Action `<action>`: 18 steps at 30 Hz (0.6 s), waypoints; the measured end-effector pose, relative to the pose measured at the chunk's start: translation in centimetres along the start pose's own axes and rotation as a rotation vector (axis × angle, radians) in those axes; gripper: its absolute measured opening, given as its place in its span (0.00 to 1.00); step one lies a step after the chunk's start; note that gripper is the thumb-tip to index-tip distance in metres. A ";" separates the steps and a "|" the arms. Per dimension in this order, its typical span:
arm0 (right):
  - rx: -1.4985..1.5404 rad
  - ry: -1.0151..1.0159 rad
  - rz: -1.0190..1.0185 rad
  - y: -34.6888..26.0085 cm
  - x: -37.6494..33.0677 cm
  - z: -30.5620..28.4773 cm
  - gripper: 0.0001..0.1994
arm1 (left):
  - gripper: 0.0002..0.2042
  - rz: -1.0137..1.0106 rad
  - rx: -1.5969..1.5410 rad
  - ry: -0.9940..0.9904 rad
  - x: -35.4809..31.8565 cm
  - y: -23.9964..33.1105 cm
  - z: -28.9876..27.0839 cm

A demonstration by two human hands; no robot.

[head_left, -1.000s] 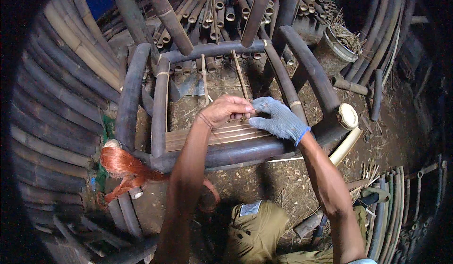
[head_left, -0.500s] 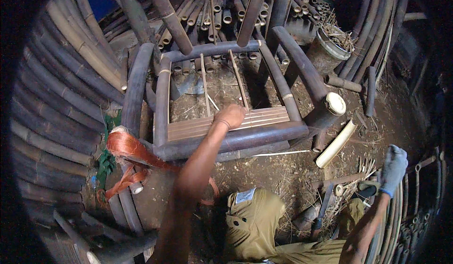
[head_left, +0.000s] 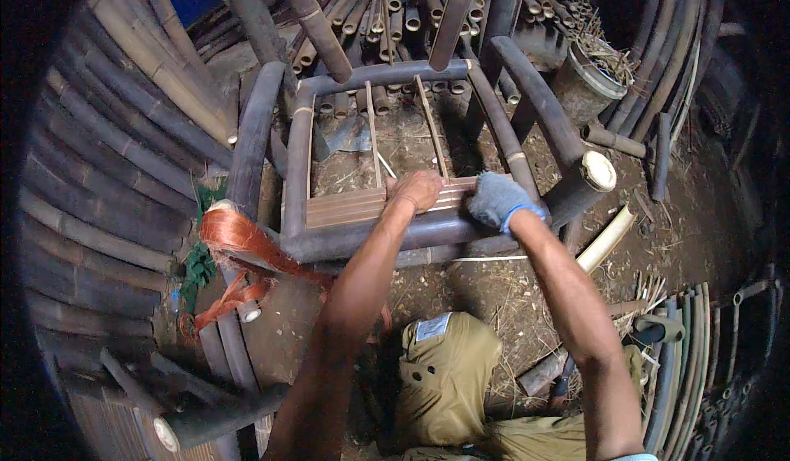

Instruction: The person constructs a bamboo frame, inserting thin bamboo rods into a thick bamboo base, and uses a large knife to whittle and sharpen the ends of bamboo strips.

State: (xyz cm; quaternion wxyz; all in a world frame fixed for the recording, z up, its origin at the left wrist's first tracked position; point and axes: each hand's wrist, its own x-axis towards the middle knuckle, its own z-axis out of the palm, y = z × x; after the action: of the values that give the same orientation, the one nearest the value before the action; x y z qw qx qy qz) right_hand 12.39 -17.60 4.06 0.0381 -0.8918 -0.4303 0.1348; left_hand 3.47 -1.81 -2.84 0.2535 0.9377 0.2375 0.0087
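The dark, round-poled bamboo chair frame (head_left: 440, 229) stood around both hands' fingers, its front rail just to the body side of them and its back rail well beyond. The row of flat, tan bamboo slats (head_left: 346, 208) lay under the bare fingers, ran out to their left along that rail, and reached right toward the glove. Well left of the fingers, the glossy copper-orange fibre bundle (head_left: 243, 235) hung at the frame's front corner.

The right hand, in a grey knitted glove with a blue cuff (head_left: 498, 200), had its fingers curled down at the slats' right end; whether they gripped anything could not be told. The bare left hand (head_left: 418, 190) had its fingers bunched over the slats (their tips were hidden, so what they pinched, if anything, could not be told).

Of the 2 thin, tan bamboo strips (head_left: 431, 128) running from the back rail, 1 ended just beyond the left fingers, the other near their left side. The likely trouble was a slat tilting or opening a gap if the 2 hands pressed unevenly; a sideways shove could have bent a slender strip, and a sharp edge could have cut the ungloved fingers.
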 end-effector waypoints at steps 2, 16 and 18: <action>-0.002 -0.071 -0.313 2.3 1.0 -0.5 0.13 | 0.20 -0.016 -0.151 0.031 0.7 -2.6 1.1; -0.225 0.151 0.023 8.6 -8.0 -4.4 0.12 | 0.19 0.166 0.095 -0.151 3.1 -0.4 2.5; 0.005 0.084 -0.099 6.9 -10.3 0.8 0.14 | 0.19 0.173 0.211 -0.167 2.0 0.3 0.8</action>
State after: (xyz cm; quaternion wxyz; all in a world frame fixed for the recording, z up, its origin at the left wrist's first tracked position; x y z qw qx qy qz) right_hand 11.22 -29.97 4.15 0.0652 -0.8742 -0.4715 0.0964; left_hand 5.51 -1.52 -3.62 0.1706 0.9735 0.1337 -0.0727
